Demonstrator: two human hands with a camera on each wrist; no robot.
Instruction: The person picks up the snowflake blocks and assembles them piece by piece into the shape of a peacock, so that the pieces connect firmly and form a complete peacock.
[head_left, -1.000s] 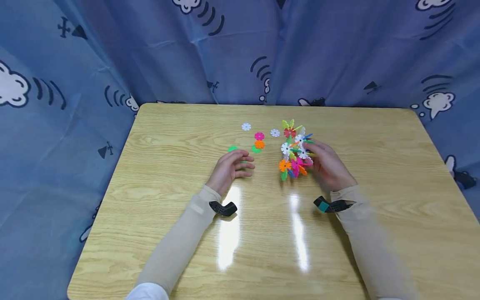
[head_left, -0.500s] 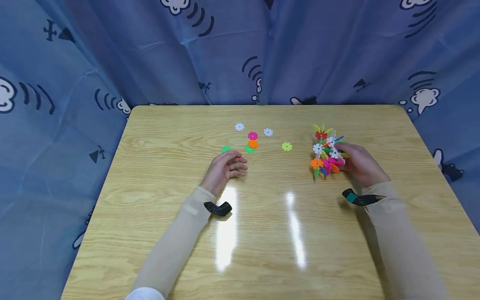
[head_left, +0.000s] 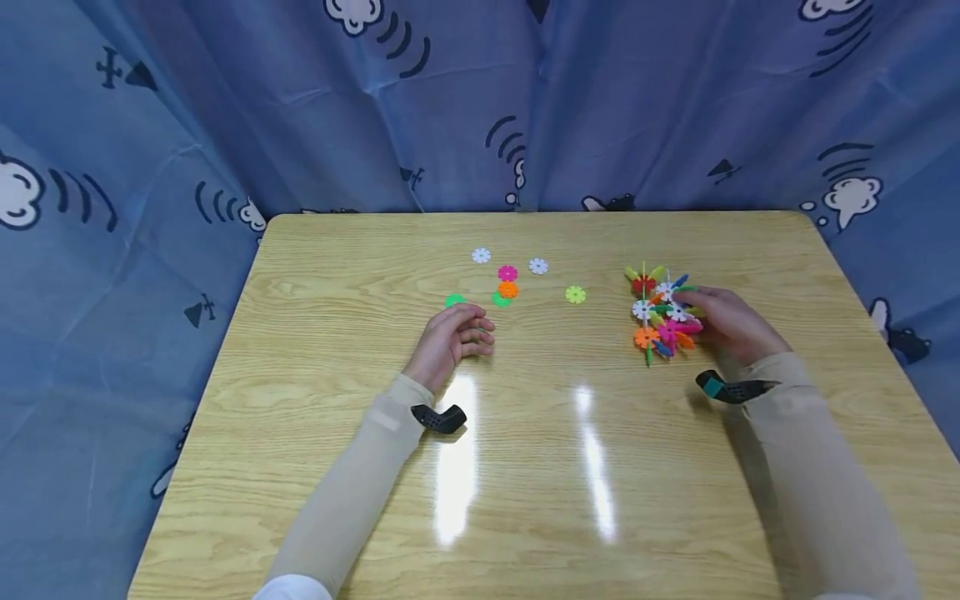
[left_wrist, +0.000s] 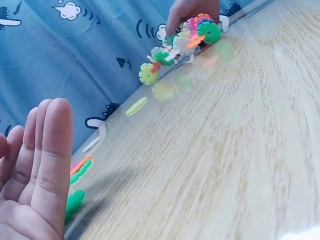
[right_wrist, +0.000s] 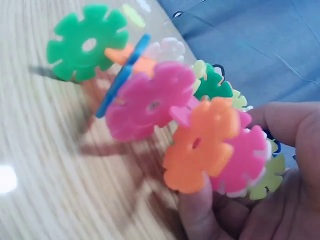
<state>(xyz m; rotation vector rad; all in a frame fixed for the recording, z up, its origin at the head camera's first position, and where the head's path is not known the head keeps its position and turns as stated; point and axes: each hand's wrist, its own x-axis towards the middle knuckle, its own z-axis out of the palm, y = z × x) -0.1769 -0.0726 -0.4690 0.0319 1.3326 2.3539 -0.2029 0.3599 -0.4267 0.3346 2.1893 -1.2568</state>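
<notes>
My right hand [head_left: 735,327] grips a cluster of interlocking plastic discs [head_left: 677,312] low over the right part of the table. Notched discs in pink, orange, green, white, red, blue and yellow make it up. Seen from the right wrist, fingers curl around its near end, beside an orange disc [right_wrist: 202,145] and a pink disc [right_wrist: 150,102]. My left hand [head_left: 452,340] rests on the table with relaxed fingers, holding nothing. Just beyond it lies a green disc [head_left: 454,299]; the left wrist view shows green pieces [left_wrist: 75,202] partly hidden behind those fingers.
Loose discs lie flat between the hands: a yellow one [head_left: 575,294], two white ones, a pink one [head_left: 507,272], and an orange one [head_left: 507,289] overlapping a green one. The wooden table [head_left: 525,467] ends at a blue curtain [head_left: 450,108] behind and to the left.
My right hand has carried the disc cluster to the right, then tilted and lowered it slightly. The yellow disc now shows on the table where the cluster was. My left hand stays put.
</notes>
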